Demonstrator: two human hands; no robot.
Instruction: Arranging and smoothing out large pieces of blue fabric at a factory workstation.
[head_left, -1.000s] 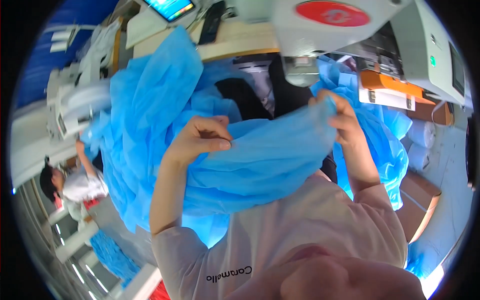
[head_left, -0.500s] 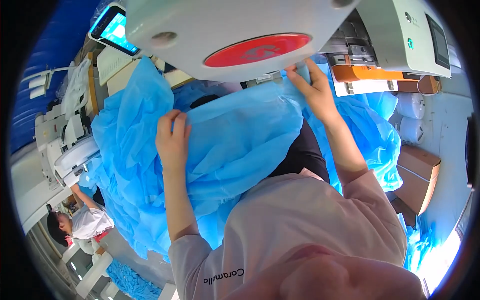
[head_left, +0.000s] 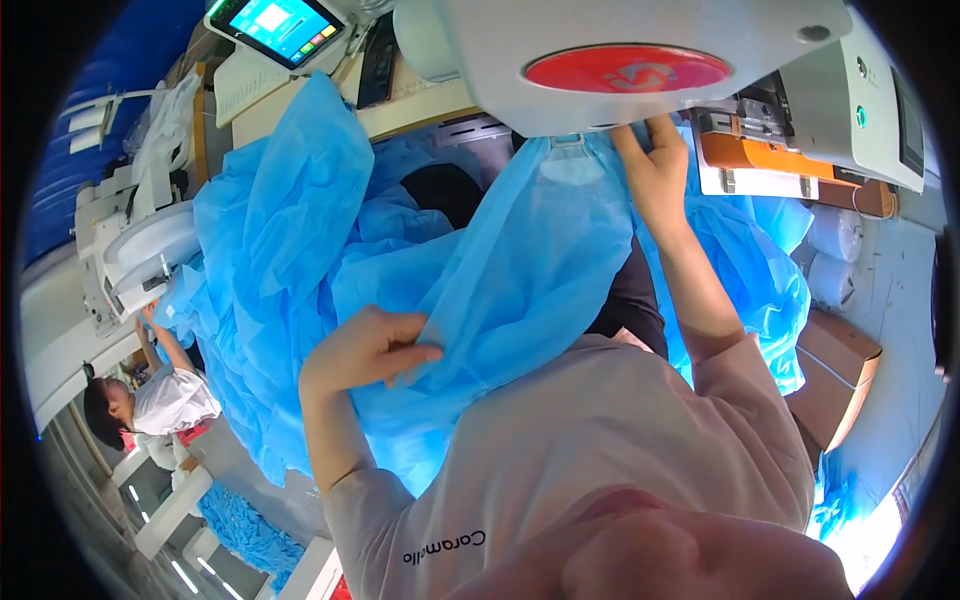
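A thin, translucent blue nonwoven sheet (head_left: 540,250) is stretched across my lap, its upper end under the white machine head (head_left: 760,25). My left hand (head_left: 365,350) is closed, pinching the sheet's lower left edge between thumb and fingers. At the machine, my right hand (head_left: 657,180) grips the sheet's upper right edge; its fingertips are partly hidden by the machine. A small metal frame (head_left: 567,142) presses on the sheet's upper end, with a whitish patch of material just below it. More blue material (head_left: 260,300) lies bunched on my left.
A touch screen (head_left: 280,25) stands at the far left of the worktable (head_left: 420,105). To the right are a grey control box (head_left: 835,105), an orange machine part (head_left: 750,150), white rolls (head_left: 835,235) and a cardboard box (head_left: 835,370). A person (head_left: 165,400) works at another machine, far left.
My left hand has moved down and right, from resting on the sheet to pinching its edge. The sheet's upper end now lies under the metal frame. The view has shifted left.
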